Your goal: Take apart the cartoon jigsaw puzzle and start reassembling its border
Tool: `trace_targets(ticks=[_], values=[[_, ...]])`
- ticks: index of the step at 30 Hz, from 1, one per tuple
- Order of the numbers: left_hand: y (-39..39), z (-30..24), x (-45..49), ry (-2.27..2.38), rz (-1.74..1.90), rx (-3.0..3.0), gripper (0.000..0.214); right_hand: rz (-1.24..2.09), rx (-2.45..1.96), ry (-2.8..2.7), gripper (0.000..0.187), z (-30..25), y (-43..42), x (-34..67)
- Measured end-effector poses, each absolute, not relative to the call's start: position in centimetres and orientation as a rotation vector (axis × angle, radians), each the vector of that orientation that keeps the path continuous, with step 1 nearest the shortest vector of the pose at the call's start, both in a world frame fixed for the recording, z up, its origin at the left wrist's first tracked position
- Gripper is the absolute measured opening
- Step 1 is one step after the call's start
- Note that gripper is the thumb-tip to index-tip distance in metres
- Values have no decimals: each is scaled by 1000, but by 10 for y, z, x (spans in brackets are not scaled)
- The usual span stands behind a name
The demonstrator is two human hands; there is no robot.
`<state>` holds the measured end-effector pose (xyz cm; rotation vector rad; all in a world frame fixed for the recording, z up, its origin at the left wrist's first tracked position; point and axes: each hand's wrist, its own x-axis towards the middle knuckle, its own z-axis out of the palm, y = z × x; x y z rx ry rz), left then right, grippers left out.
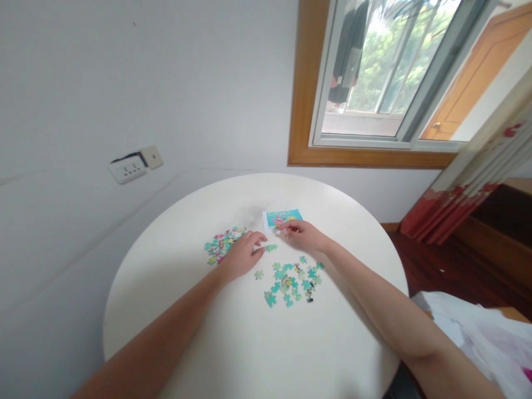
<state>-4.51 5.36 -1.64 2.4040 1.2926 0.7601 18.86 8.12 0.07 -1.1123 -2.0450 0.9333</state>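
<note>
Fingers (254,239) curl loosely, left hand (242,256) by knobbed piece (271,247) — right hand (304,235) bunched on glossy card (283,216)

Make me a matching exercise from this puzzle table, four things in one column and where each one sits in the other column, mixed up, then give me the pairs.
Things
1. picture card
2. heap of pieces
3. loose pieces
4. wall socket

Places
A. on the wall, left of the table
B. just left of the left hand
C. between the two forearms
D. at the far side, touching the right hand

Pairs: 1-D, 2-B, 3-C, 4-A
</note>
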Motion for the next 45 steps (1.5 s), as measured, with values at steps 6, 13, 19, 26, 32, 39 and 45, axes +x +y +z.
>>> trace_targets(ticks=[6,13,19,26,32,39,45], values=[[53,-13,-48,1272,729,2382,21,891,-1198,-2179,24,32,68,219],[49,-16,-41,1324,722,2489,18,1160,-1294,-2434,28,41,40,251],[48,-12,-37,1356,708,2494,17,1103,-1393,-2471,28,38,37,256],[50,-14,-40,1319,693,2572,20,1063,-1427,-2470,26,39,39,259],[53,-13,-50,1218,657,2490,27,1119,-1463,-2509,23,41,38,261],[54,-14,-52,1178,644,2474,30,1131,-1327,-2642,31,47,27,247],[54,-14,-53,1162,628,2483,30,1165,-1338,-2669,26,45,29,247]])
